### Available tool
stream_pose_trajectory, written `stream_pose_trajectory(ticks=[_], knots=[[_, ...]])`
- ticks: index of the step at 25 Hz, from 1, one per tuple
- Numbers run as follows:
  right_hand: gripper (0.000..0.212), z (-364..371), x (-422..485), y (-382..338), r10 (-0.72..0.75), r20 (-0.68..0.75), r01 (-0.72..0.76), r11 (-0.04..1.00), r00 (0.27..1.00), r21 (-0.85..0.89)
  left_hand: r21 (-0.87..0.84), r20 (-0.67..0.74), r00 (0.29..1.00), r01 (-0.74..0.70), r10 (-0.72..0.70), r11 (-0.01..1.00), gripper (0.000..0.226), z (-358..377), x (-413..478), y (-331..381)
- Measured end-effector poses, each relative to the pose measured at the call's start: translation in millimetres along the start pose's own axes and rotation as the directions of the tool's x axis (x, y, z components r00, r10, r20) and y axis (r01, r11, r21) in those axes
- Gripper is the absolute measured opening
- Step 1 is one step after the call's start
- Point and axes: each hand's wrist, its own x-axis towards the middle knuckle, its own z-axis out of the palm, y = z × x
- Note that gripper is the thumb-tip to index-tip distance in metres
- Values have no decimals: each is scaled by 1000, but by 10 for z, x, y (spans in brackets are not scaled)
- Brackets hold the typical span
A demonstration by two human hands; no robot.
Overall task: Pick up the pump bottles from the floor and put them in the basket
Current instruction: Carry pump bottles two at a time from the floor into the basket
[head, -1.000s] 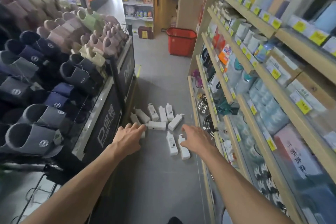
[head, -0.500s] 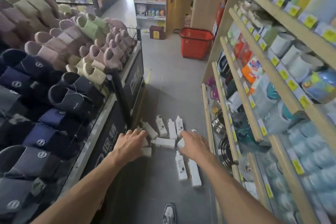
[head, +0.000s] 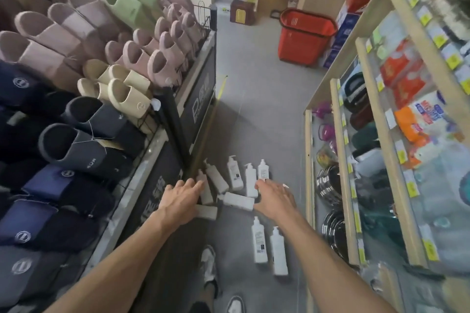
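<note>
L hand (head: 181,197) & R hand (head: 276,198) above white pump bottles (head: 235,173) on floor (head: 254,99), fingers straight, slightly spread, red basket (head: 304,35) at bottles' 1 o'clock, well apart

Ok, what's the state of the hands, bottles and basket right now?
Left hand: open, holding nothing.
Right hand: open, holding nothing.
Pump bottles: all lying on the floor, none picked up.
Red basket: upright on the floor, farther down the aisle.
</note>
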Motion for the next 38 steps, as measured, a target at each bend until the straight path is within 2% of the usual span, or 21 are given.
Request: stream_pose_trajectory(ticks=[6, 10, 14, 15, 17, 19, 21, 23, 26, 28, 30, 34, 35, 37, 38], knots=[[41, 352, 1030, 48, 67, 80, -70, 997, 995, 32, -71, 180, 983, 52, -39, 996, 72, 398, 937, -406], [46, 817, 1628, 174, 142, 165, -165, 977, 976, 136, -110, 246, 967, 90, -60, 990, 71, 835, 1525, -553], [51, 1655, 2339, 389, 192, 280, -251, 948, 941, 194, -271, 323, 935, 238, -145, 933, 70, 1661, 2268, -749], [52, 1919, 2528, 452, 193, 307, -260, 946, 932, 193, -389, 361, 913, 331, -189, 860, 70, 1918, 2437, -806], [53, 2424, 2895, 573, 191, 338, -267, 943, 922, 197, -626, 424, 865, 494, -269, 603, 67, 2399, 2743, -902], [53, 2928, 3239, 690, 186, 360, -272, 940, 914, 204, -691, 480, 802, 595, -356, 410, 65, 2898, 3028, -945], [53, 3473, 3584, 815, 187, 371, -272, 943, 910, 192, -687, 542, 735, 667, -408, 289, 62, 3490, 3295, -947], [54, 4011, 3912, 928, 190, 379, -273, 945, 905, 178, -667, 596, 680, 715, -427, 209, 56, 4096, 3540, -935], [59, 4751, 4343, 1105, 182, 400, -254, 958, 898, 133, -659, 649, 628, 746, -429, 96, 43, 4878, 3897, -878], [62, 5170, 4585, 1221, 167, 385, -222, 969, 908, 104, -656, 698, 565, 750, -439, -78, 46, 5323, 4142, -822], [67, 5581, 4797, 1326, 142, 353, -183, 979, 925, 85, -624, 758, 462, 719, -461, -306, 61, 5832, 4350, -842], [75, 6134, 5015, 1468, 105, 283, -130, 989, 953, 73, -515, 849, 213, 537, -483, -668, 89, 6562, 4585, -911], [78, 6211, 5028, 1488, 90, 263, -112, 991, 961, 71, -480, 873, 176, 481, -455, -734, 92, 6634, 4620, -915], [83, 6347, 5064, 1530, 50, 221, -65, 996, 974, 62, -466, 884, 159, 391, -440, -794, 100, 6828, 4744, -955], [85, 6394, 5088, 1541, 30, 206, -42, 998, 978, 55, -478, 879, 190, 332, -438, -813, 108, 6879, 4822, -966]])
